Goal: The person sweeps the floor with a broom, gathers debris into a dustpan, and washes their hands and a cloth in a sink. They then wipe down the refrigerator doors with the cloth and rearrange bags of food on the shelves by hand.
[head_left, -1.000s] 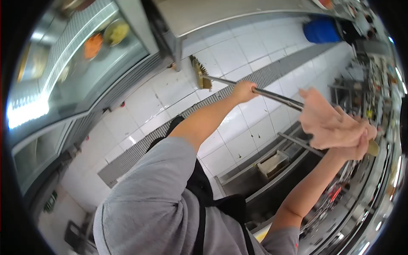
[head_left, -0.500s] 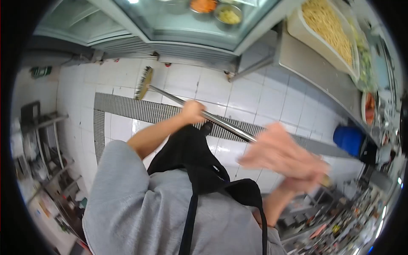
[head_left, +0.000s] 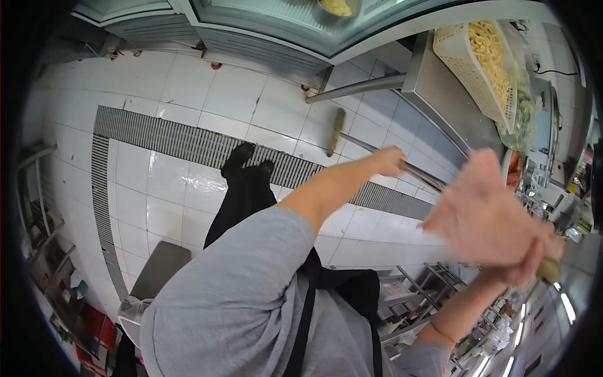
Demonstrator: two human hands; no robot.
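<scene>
The left hand's [head_left: 391, 162] fingers are closed around the pole of the broom [head_left: 424, 176]; its brush [head_left: 336, 132] lies beyond them, over the tiled floor [head_left: 286, 103], though whether it touches cannot be told. The right hand's [head_left: 520, 269] fingers are closed on a pink cloth [head_left: 480, 217] about the pole's other end. The cloth spreads from them toward the left fingers, hiding part of the pole; the pole's tip [head_left: 548, 271] juts just past the right fingers.

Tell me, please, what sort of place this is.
Likely a commercial kitchen: a basket of noodle-like food stands on a metal counter, a glass-fronted cabinet holds a bowl of yellow food, and a drain grate crosses the white-tiled floor.
</scene>
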